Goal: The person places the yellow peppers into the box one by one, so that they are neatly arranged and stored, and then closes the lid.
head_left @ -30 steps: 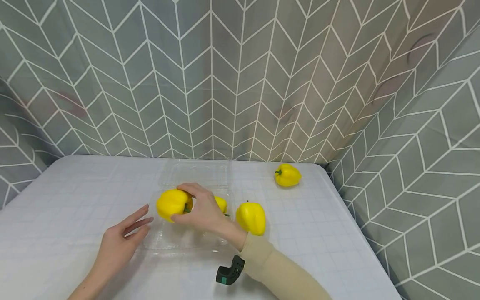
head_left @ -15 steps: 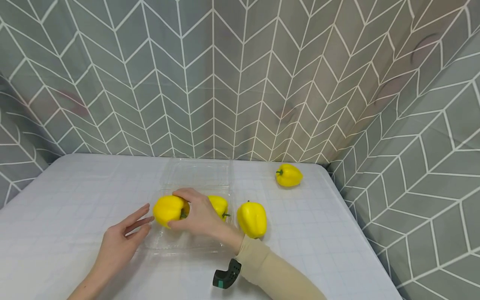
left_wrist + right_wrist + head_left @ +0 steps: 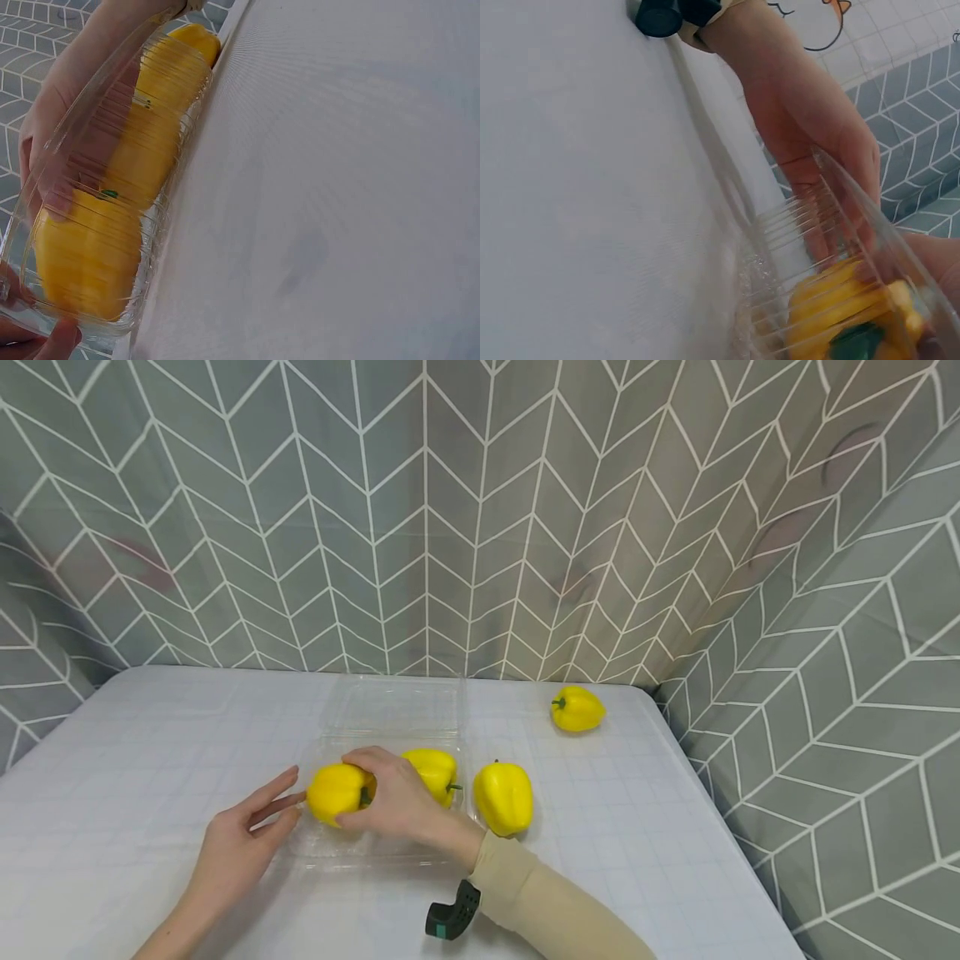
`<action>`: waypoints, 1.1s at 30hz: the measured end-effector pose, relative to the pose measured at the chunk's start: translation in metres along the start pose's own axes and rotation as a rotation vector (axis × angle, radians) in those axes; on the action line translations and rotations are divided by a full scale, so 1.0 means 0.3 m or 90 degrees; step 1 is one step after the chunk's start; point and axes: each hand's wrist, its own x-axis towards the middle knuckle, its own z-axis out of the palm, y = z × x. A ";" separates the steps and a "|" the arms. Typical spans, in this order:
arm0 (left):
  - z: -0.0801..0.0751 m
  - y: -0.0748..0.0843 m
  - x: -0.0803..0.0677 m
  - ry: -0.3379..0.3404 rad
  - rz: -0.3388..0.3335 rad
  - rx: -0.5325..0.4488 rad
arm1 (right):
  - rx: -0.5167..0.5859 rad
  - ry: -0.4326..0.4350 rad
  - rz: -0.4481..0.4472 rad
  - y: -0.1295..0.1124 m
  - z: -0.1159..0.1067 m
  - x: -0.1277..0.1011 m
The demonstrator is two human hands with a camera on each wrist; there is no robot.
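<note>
My right hand (image 3: pixel 405 802) grips a yellow bell pepper (image 3: pixel 332 795) from its stem side, thumb at the front and fingers behind. The pepper sits low inside the left part of a clear plastic clamshell container (image 3: pixel 367 853); the left wrist view shows this pepper (image 3: pixel 90 259) through the ribbed wall. A second yellow bell pepper (image 3: pixel 437 770) lies in the container's right part, partly hidden by the right hand. At the container's left side, my left hand (image 3: pixel 242 839) has its fingers extended, fingertips right at the wall and close to the held pepper.
The container's clear lid (image 3: pixel 396 706) lies folded back behind it. To the right of the container stands another yellow bell pepper (image 3: pixel 503 798), and one more bell pepper (image 3: pixel 577 709) lies near the back right table corner. A black band (image 3: pixel 453 912) hangs by the right sleeve.
The right hand has lowered the pepper into the left part of the container, moving it slightly left and toward me. More of the second pepper shows. The left hand has stayed in place.
</note>
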 end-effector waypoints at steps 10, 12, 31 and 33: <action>0.000 -0.007 0.002 -0.002 0.004 0.006 | -0.019 -0.010 -0.008 0.002 0.011 -0.011; 0.000 -0.009 0.003 -0.003 0.002 0.005 | -0.020 -0.010 -0.009 0.002 0.012 -0.014; 0.005 -0.011 0.001 0.003 0.014 -0.013 | -0.026 0.008 0.000 0.000 0.021 -0.014; 0.007 -0.012 0.002 0.005 0.016 -0.016 | -0.030 0.010 0.002 -0.001 0.019 -0.014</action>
